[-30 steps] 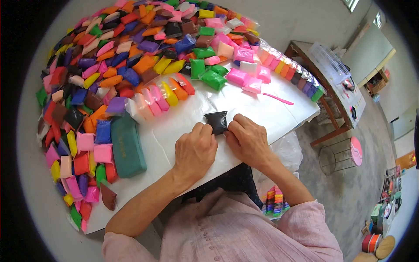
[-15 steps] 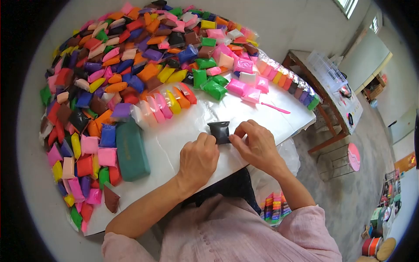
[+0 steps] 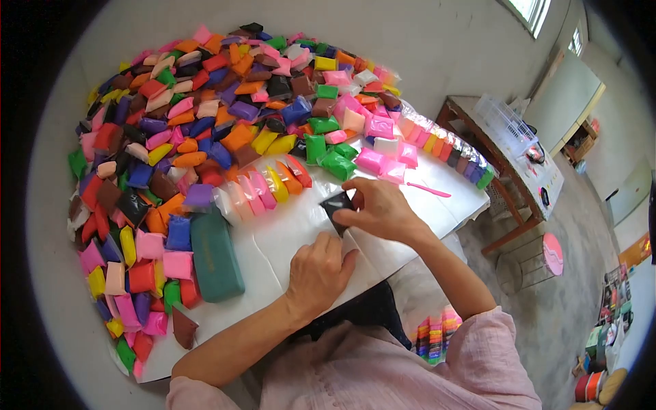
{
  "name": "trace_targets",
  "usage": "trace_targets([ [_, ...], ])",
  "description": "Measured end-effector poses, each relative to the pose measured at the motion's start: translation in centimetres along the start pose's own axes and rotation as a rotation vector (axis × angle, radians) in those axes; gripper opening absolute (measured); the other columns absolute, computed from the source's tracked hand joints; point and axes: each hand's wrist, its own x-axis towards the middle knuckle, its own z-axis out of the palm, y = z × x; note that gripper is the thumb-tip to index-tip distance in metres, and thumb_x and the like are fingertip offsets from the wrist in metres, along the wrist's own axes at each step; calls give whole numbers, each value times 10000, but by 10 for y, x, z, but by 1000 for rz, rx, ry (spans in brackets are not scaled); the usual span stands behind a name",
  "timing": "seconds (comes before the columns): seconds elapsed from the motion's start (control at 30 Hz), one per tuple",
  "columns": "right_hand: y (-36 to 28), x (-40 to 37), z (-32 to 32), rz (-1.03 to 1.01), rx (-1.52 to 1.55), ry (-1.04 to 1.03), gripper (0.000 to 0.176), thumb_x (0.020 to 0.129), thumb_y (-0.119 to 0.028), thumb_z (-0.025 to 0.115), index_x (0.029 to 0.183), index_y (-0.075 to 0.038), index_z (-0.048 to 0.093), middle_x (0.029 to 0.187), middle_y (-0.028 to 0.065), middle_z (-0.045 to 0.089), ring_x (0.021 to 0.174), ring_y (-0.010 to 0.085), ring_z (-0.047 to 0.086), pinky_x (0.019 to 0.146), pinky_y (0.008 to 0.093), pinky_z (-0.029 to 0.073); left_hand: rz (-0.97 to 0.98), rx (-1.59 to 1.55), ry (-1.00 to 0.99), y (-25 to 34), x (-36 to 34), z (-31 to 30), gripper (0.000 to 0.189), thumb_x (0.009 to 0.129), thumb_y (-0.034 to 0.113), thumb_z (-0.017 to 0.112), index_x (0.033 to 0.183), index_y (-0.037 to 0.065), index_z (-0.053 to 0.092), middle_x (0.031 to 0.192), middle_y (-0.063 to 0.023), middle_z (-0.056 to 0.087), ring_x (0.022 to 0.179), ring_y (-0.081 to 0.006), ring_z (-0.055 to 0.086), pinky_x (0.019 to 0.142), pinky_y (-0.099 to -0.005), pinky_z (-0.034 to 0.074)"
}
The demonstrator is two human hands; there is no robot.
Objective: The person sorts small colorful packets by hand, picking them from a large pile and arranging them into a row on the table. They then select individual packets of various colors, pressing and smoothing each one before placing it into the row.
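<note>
A small black packet point(image 3: 335, 204) with a shiny clear wrapper is tilted above the white table surface, pinched between the thumb and fingers of my right hand point(image 3: 377, 210). Just below it, my left hand point(image 3: 318, 273) is curled over the tabletop, its thumb pointing to the right. Its fingertips are turned away from view, so I cannot make out whether anything is in them. Up and left of the hands lies a clear strip of joined packets point(image 3: 263, 190) in white, pink, yellow, orange and red.
A big heap of coloured packets point(image 3: 205, 109) covers the table's far and left side. A green case point(image 3: 217, 256) stands to the left. Towards the right lie a pink plastic knife point(image 3: 429, 190) and another packet strip point(image 3: 447, 145). A stool point(image 3: 552, 254) is on the floor.
My right hand has moved up and slightly left, carrying the black packet. My left hand has come off the packet's edge and sits lower. The view has shifted slightly.
</note>
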Motion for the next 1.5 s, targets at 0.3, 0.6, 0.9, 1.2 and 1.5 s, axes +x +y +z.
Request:
trace_targets([
  [0.3, 17, 25, 17, -30, -203, 105, 537, 711, -388, 734, 1115, -47, 645, 861, 124, 672, 832, 266, 655, 728, 390, 495, 7, 34, -18, 0, 1, -1, 135, 822, 107, 645, 786, 22, 546, 785, -154, 544, 606, -357, 564, 569, -433, 467],
  [0.6, 11, 50, 33, -21, -429, 129, 403, 694, -362, 703, 909, -25, 655, 891, 171, 662, 881, 313, 645, 747, 436, 483, 10, 85, -43, 1, 0, 0, 125, 805, 90, 649, 780, 21, 547, 789, -153, 539, 631, -334, 575, 590, -408, 472],
  [0.9, 34, 86, 35, -118, 70, 293, 389, 705, -139, 659, 1061, 12, 615, 1018, 234, 651, 956, 385, 625, 834, 455, 491, 31, 90, -58, 0, -1, -1, 131, 816, 97, 647, 786, 26, 541, 792, -152, 529, 621, -328, 568, 586, -405, 469],
  [1.2, 27, 70, 23, -132, 334, 223, 462, 745, -84, 629, 1185, 34, 552, 1046, 158, 664, 950, 233, 643, 844, 339, 506, 35, 55, -27, 1, 0, -1, 130, 796, 88, 657, 805, 33, 539, 775, -149, 532, 591, -345, 551, 560, -423, 460],
  [1.5, 45, 126, 41, -171, 595, 48, 499, 758, -30, 633, 1242, 22, 523, 1182, 125, 608, 1045, 188, 601, 877, 320, 503, 31, 95, -81, 1, 0, -2, 143, 817, 106, 649, 787, 37, 527, 783, -134, 523, 644, -313, 570, 590, -399, 456],
])
